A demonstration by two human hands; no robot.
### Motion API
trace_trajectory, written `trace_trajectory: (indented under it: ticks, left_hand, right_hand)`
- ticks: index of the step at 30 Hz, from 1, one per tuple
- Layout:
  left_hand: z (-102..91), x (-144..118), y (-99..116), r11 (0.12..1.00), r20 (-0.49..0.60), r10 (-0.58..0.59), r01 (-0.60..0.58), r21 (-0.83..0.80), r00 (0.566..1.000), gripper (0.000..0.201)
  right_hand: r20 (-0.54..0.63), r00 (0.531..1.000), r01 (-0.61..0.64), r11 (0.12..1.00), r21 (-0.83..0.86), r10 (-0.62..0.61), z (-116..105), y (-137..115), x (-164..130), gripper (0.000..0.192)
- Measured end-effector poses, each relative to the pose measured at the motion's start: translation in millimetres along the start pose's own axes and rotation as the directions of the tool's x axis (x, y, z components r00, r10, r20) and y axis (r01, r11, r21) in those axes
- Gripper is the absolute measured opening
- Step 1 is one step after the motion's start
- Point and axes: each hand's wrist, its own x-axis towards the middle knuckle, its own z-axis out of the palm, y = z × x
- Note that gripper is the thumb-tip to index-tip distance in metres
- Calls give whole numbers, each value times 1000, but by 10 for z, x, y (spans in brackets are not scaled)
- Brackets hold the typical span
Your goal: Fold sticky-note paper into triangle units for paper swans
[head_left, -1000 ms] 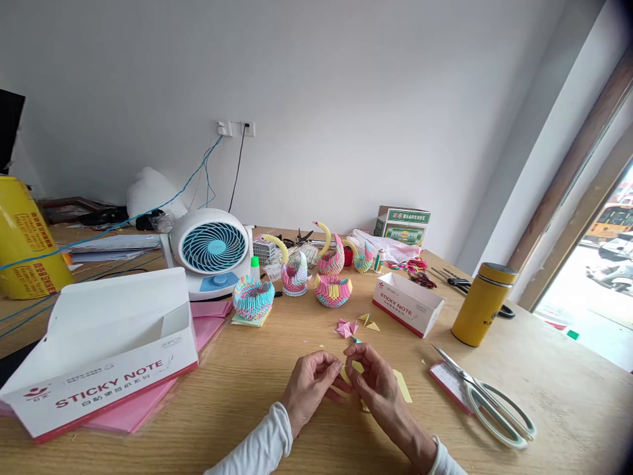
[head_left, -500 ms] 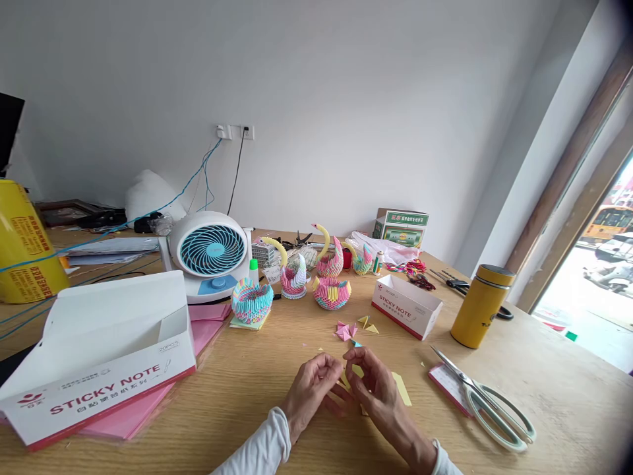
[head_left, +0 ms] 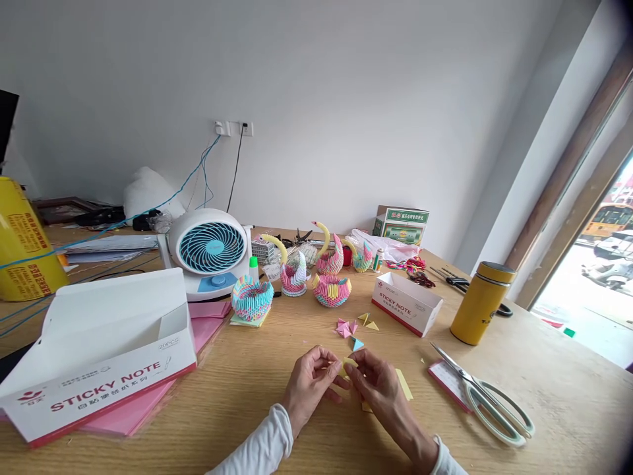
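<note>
Between my fingertips, low over the table, is a small piece of yellow paper (head_left: pixel 349 363). My left hand (head_left: pixel 312 382) pinches its left side, and my right hand (head_left: pixel 378 384) grips it from the right. Yellow paper strips (head_left: pixel 404 384) lie beside and partly beneath my right hand. Just beyond my hands are a blue folded triangle (head_left: pixel 357 344), pink folded pieces (head_left: pixel 345 328) and yellow folded triangles (head_left: pixel 368 322). Farther back stand a blue folded-paper bowl (head_left: pixel 252 298), a pink and yellow one (head_left: pixel 331 290) and several paper swans (head_left: pixel 293 274).
Scissors (head_left: pixel 487 399) rest on a small pad (head_left: pixel 448 384) at the right, near a yellow flask (head_left: pixel 482 303). A sticky note box (head_left: pixel 406 307) stands behind them. At the left are a larger open box (head_left: pixel 113 369), pink sheets (head_left: pixel 210 330) and a fan (head_left: pixel 210 251).
My fingers have closed in around the yellow paper, and my right hand has dropped slightly. The blue triangle beyond them shows more fully now.
</note>
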Motion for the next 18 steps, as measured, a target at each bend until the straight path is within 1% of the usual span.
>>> trace_trajectory:
  ticks: [4,11,13,16,18]
  left_hand:
    - [-14,-6,14,999,18,-10,10,53,1000,36]
    - [3,-38,53,999,-8,-6,6,43,1000,37]
    - [9,-48,72,999,-5,-17,17,43,1000,36]
    - [13,-55,97,998,41,-52,51,46,998,37]
    - [14,-54,103,998,70,-60,57,41,996,38]
  right_hand:
    - [14,1000,-8,1000,27,8,9,-64,-15,39]
    - [87,991,-113,974,195,97,3,-158,-29,40]
    - [84,993,-98,971,216,82,-2,-153,-30,38]
    - [87,995,-60,973,224,42,-11,-135,-36,35]
    - [98,994,-60,970,237,38,-15,-135,-42,34]
